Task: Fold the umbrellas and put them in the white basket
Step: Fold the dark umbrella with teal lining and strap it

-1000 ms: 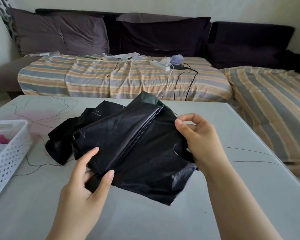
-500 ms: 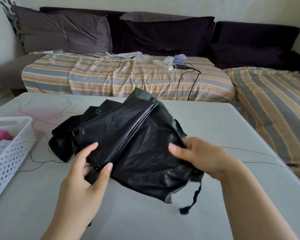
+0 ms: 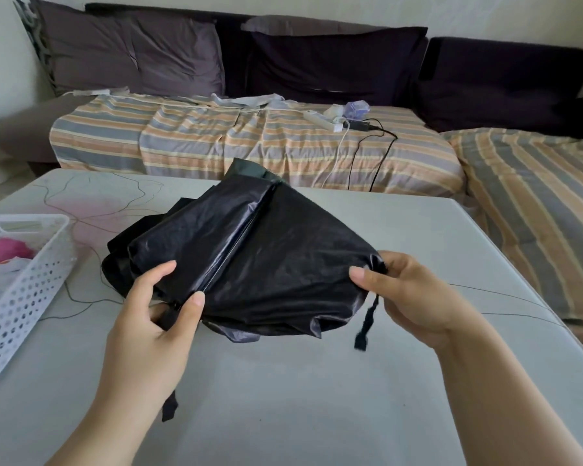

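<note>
No writing can be read on the black, glossy fabric umbrella [image 3: 249,260], which is held collapsed and loosely pleated just above the pale grey worktop [image 3: 283,398], near its middle. The left hand [image 3: 155,317] grips the near-left end of the bundle, thumb on top and fingers curled round beneath. The right hand [image 3: 414,297] pinches the right edge of the canopy between thumb and fingers, pulling a panel flat; a black closure strap [image 3: 366,326] dangles below that edge. The white perforated plastic basket [image 3: 21,297] stands at the worktop's left edge, well apart from the umbrella, with pink cloth [image 3: 4,257] inside. Bare worktop lies open in front of and to the right of the hands. Beyond the far edge is a striped-covered sofa [image 3: 249,142].
</note>
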Available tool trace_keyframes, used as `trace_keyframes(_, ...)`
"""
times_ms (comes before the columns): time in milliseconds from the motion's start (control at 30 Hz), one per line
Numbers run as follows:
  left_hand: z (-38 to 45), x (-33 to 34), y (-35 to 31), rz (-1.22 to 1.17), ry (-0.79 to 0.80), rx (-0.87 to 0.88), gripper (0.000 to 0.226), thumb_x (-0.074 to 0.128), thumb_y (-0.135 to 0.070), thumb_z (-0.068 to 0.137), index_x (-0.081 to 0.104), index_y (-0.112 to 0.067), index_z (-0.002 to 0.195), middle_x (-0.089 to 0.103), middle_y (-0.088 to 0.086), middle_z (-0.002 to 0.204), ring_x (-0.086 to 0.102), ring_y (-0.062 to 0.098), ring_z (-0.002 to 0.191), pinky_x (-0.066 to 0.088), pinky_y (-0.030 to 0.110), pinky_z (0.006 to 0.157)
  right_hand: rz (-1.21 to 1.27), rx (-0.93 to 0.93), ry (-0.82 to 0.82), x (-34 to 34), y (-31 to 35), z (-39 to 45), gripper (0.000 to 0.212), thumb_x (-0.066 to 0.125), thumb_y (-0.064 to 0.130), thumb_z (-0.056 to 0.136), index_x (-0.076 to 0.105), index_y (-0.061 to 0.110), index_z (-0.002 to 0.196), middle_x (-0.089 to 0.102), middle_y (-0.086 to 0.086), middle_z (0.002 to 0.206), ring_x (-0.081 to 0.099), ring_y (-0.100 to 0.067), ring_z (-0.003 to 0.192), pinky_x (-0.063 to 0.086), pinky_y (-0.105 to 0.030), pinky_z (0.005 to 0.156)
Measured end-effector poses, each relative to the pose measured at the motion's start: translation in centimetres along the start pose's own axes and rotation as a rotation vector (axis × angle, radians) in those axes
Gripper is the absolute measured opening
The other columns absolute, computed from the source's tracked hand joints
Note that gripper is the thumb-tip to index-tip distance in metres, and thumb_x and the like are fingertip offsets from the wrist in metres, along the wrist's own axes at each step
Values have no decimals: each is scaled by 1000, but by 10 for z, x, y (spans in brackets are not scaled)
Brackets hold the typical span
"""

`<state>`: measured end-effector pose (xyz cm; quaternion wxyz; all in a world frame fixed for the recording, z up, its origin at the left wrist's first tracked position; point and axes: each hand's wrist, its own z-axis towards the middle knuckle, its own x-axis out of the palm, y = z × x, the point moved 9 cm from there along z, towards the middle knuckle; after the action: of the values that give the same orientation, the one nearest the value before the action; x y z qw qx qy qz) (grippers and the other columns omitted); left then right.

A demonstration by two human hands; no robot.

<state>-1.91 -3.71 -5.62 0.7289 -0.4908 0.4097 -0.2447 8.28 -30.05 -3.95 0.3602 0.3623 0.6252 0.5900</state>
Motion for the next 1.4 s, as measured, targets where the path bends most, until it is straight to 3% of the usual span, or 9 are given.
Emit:
trace_keyframes(167, -1, 4, -2, -10, 1, 16, 42, 66, -33, 84, 44, -66, 98, 59, 10, 65, 57, 29, 63, 44, 37, 63, 154, -4, -69, 9, -1, 7, 47, 66, 27, 76, 59, -10, 105, 58, -38, 111, 54, -36, 93, 32, -46, 82)
trace_keyframes(300, 0, 3, 0, -11, -5, 13, 42, 65, -33, 83, 44, -65, 99, 60, 10, 65, 57, 28, 63, 44, 37, 63, -10, 47, 77, 26, -2, 3, 48, 70, 48, 79, 63, 5, 97, 71, -7, 82, 65, -14, 78, 46, -22, 69)
trace_keyframes(400, 1, 3, -1, -4, -5, 15, 41, 65, -33, 83, 44, -64, 100, 58, 9, 64, 56, 27, 61, 42, 35, 62, -125, 79, 180, 38, -6, -1, 81, 86, 56, 54, 64, 1, 109, 68, -24, 108, 65, -35, 103, 51, -44, 92)
trace_keyframes(467, 2, 3, -1, -3, -1, 11, 41, 65, -34, 83, 43, -65, 99, 58, 8, 63, 56, 27, 60, 42, 34, 60, -45, 28, 181, 40, 1, -2, 73, 87, 44, 60, 64, 0, 113, 65, -25, 117, 58, -43, 113, 43, -55, 103)
trace_keyframes(667, 1, 4, 0, -7, 7, 9, 42, 64, -35, 83, 41, -67, 99, 56, 10, 61, 54, 29, 58, 43, 37, 61, 88, -32, 215, 53, 10, -7, 43, 56, 9, 86, 51, -2, 127, 61, -23, 125, 58, -37, 118, 43, -48, 105)
trace_keyframes(1000, 2, 1, 5, 9, 7, -10, 43, 64, -37, 82, 43, -61, 111, 60, 2, 67, 60, 28, 65, 44, 36, 64, 56, 177, 328, 63, -8, -13, 34, 57, 21, 85, 60, 9, 117, 70, -5, 115, 66, -18, 108, 51, -22, 86)
trace_keyframes(1133, 3, 0, 4, 11, 8, -20, 48, 66, -33, 82, 43, -54, 118, 67, -2, 80, 61, 19, 71, 43, 26, 65, -291, 110, 443, 64, -7, -18, 66, 73, 52, 73, 62, 3, 116, 68, -13, 116, 63, -26, 112, 49, -31, 96)
trace_keyframes(1300, 6, -3, 6, -3, -30, -47, 44, 66, -36, 82, 44, -55, 114, 68, 3, 84, 62, 26, 71, 49, 36, 70, -257, 103, 314, 44, -5, -16, 49, 71, 39, 69, 69, 10, 108, 71, -6, 113, 64, -20, 110, 47, -32, 101)
trace_keyframes(1400, 9, -16, 8, -48, -129, -65, 40, 66, -38, 82, 45, -52, 114, 67, 7, 81, 63, 30, 71, 50, 43, 74, -69, 29, 42, 23, 5, -10, 23, 71, 23, 81, 74, 12, 101, 72, 0, 110, 64, -9, 109, 45, -23, 95)
